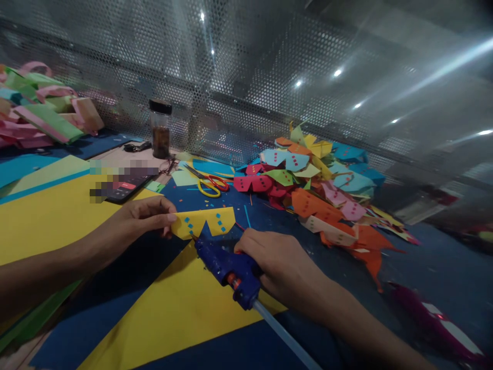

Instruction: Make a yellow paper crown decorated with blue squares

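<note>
Between thumb and fingers, my left hand [148,216] pinches the left end of a folded yellow paper butterfly [211,220] dotted with small blue squares. It has a V-shaped notch in its lower edge. My right hand [283,262] is wrapped round a blue hot glue gun [227,267], its nozzle tip at the lower edge of the paper, close to the blue squares. Out of the gun's rear runs a long translucent glue stick [285,334]. Below both hands lies a large yellow paper sheet [185,308] on dark blue sheeting.
Scissors [211,186] with red and yellow handles lie beyond the paper. A heap of coloured paper butterflies [323,180] stands right of them. Further left are a phone [129,185], a lidded jar [160,128] and folded paper pieces [46,108]. A purple tool [435,318] lies front right.
</note>
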A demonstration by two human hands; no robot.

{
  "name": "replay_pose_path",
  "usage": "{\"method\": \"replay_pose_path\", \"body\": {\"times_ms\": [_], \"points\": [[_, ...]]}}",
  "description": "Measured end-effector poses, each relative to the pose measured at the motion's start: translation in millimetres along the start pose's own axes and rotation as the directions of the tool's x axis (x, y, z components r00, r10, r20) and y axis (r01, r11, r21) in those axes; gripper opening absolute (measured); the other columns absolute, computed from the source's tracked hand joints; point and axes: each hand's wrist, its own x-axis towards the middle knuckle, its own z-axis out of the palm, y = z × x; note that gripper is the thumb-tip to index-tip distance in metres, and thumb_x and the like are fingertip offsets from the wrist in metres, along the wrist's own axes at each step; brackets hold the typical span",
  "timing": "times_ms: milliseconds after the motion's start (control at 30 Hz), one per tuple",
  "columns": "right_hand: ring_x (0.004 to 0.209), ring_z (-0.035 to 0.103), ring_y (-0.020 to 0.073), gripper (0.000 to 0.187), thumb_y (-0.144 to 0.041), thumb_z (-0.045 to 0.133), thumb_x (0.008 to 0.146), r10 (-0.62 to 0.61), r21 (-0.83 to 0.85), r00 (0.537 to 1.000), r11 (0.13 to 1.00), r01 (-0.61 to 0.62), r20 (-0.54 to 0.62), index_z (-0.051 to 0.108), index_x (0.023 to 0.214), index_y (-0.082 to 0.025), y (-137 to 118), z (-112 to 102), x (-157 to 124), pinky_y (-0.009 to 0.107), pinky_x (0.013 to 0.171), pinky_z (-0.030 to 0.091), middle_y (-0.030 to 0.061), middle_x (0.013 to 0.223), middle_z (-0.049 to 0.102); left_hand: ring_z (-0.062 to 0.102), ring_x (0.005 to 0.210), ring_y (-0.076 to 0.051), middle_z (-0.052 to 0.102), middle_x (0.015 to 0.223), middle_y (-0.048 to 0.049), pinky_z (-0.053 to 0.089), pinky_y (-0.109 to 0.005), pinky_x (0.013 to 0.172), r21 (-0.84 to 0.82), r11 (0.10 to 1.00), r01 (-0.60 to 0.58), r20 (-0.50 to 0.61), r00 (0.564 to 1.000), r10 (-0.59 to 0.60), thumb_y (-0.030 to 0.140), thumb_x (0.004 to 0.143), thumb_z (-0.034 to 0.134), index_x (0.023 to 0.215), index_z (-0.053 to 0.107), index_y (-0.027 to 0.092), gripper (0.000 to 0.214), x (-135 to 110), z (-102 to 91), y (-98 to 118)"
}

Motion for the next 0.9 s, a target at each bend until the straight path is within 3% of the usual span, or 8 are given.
{"method": "replay_pose_path", "body": {"times_ms": [900], "points": [[0.082,0.064,0.0182,0.025,-0.002,0.055,0.085,0.017,0.036,0.999,0.999,-0.016,-0.050,0.064,0.100,-0.021,-0.6,0.1,-0.8,0.029,0.069,0.036,0.0028,0.092,0.072,0.061,0.067,-0.013,0.071,0.070,0.0032,0.049,-0.023,0.065,0.010,1.000,0.013,0.016,1.000,-0.013,0.043,0.089,0.079,0.083,0.074,0.025,0.021,-2.7,1.7,4.2]]}}
